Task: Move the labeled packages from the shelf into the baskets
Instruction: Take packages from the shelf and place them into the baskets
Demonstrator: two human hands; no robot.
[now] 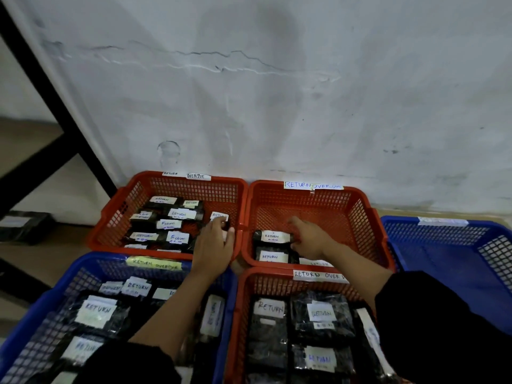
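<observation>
Floor level, against a grey-white wall with a long horizontal crack and scuff marks. Tan floor shows at the left, crossed by a black metal frame that slants down from the upper left corner. A dark package with a pale label lies alone on the floor beside the frame's foot.

Five mesh baskets packed edge to edge. Far left red basket: many black packages with white "RETURN" labels. Far right red basket: mostly bare mesh, packages only along its near-left side. Near left blue basket and near red basket: both well filled with labeled packages. A blue basket at the right shows only its mesh floor. Rim tags read "RETURN OVERDUE" (the right blue basket's tag is too blurred to read).

Left hand reaches across the near blue basket into the far left red one, fingers curled around a small labeled package at that basket's right end.

Right hand, dark sleeve behind it, is in the far right red basket, fingers wrapped on the right end of a black labeled package, which sits low over the others there; whether it rests on them, cannot tell.
</observation>
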